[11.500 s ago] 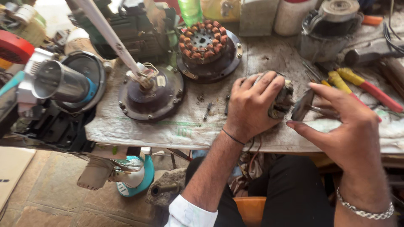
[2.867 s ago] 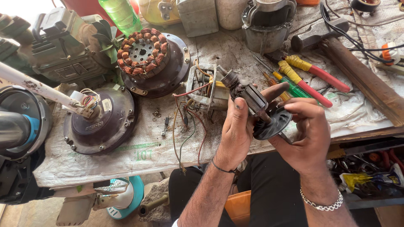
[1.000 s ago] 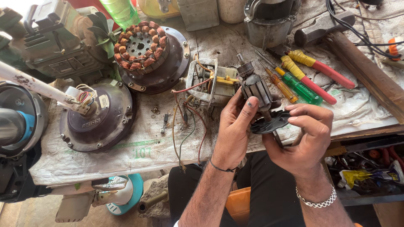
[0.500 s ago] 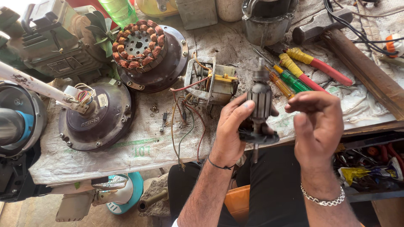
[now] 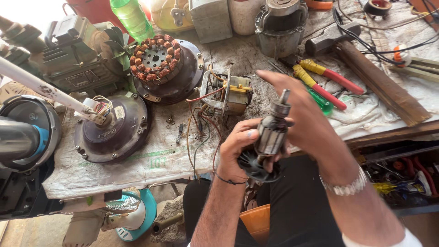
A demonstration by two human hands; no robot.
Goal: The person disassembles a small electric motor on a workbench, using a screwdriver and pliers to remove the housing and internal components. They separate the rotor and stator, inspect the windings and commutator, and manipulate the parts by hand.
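My left hand (image 5: 235, 151) grips a motor armature (image 5: 270, 137) upright over my lap, just in front of the bench edge. Its black fan disc is at the bottom and its steel shaft points up. My right hand (image 5: 306, 123) lies against the armature's upper end from the right, with the index finger stretched out to the upper left; how its thumb sits is hidden. A metal stator frame (image 5: 226, 93) with loose red and brown wires sits on the bench right behind the armature.
On the cloth-covered bench (image 5: 151, 160) lie a fan motor with copper windings (image 5: 160, 61), a dark round motor housing (image 5: 112, 130), screwdrivers (image 5: 320, 87), a hammer (image 5: 366, 73) and a green bottle (image 5: 132, 18). Tools fill a shelf (image 5: 402, 174) at the lower right.
The armature has been turned from tilted to upright in my left hand. My right hand let go of it, drew apart, and has now come back against its upper end.
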